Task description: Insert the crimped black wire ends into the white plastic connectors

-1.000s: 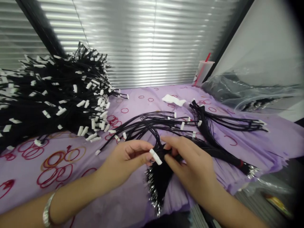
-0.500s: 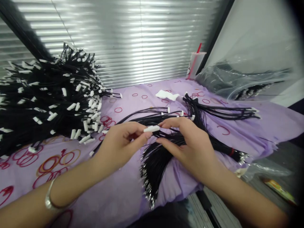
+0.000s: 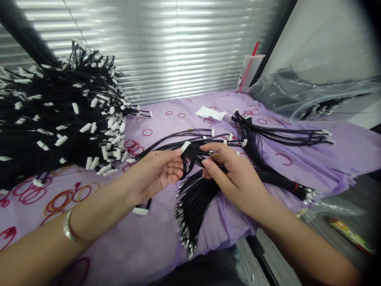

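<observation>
Left hand [image 3: 160, 170] pinches a connector [image 3: 186, 146]; right hand [image 3: 239, 180] curls by wires [image 3: 197, 156], grip unclear. Right of frame, one bundle [image 3: 275, 179] wears its band [image 3: 295, 187]; lower centre, the fan [image 3: 193, 204] shows none.

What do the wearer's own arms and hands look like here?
Both the left hand and right hand are ungloved, and no sleeve shows on either forearm. A shiny, silver-coloured bangle circles the left wrist; the right wrist shows nothing worn.
</observation>
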Motion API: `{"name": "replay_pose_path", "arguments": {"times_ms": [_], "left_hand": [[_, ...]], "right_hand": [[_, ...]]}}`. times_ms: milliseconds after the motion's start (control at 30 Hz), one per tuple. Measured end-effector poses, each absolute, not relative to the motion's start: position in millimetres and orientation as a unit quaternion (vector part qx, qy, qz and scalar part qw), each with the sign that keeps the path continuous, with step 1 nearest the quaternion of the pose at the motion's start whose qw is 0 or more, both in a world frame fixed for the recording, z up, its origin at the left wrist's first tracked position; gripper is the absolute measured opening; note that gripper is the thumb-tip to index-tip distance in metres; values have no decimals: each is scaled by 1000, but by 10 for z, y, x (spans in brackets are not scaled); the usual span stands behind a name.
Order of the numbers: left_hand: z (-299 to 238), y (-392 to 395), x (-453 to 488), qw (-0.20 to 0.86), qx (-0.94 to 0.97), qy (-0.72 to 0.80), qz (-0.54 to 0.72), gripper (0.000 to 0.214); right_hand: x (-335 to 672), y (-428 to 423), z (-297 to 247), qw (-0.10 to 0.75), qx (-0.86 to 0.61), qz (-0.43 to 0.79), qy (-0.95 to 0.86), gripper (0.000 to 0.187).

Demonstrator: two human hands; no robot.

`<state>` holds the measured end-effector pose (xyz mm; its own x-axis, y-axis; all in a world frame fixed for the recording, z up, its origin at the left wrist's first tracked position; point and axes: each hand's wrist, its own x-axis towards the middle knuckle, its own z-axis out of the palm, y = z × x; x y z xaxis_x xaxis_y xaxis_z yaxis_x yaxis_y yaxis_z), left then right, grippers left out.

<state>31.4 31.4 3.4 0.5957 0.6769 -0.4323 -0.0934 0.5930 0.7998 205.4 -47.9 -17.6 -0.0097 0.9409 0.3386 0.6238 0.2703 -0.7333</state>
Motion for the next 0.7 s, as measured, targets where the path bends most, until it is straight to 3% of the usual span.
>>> {"name": "replay_pose_path", "arguments": {"times_ms": [100, 233, 367, 500, 600, 700], "left_hand": [[36, 283, 308, 769, 469, 349, 258, 21], [13, 275, 253, 588, 654, 325, 347, 29], [-134, 326, 143, 374, 815, 339, 285, 52], [-366, 339, 91, 256, 876, 403, 71, 72], [-499, 336, 95, 159, 908, 385, 35, 77], [-528, 362, 98, 81, 925, 370, 29, 75]], "right_hand": [[2086, -476, -196, 413, -559, 221, -684, 34], [2113, -435, -161, 433, -520, 273, -684, 46], [2173, -410, 2, 446, -472, 337, -682, 21], [2426, -410, 157, 600, -487, 218, -596, 9], [2782, -425, 214, 748, -454, 140, -462, 9], [3197, -501, 230, 740, -497, 73, -446, 15]]}}
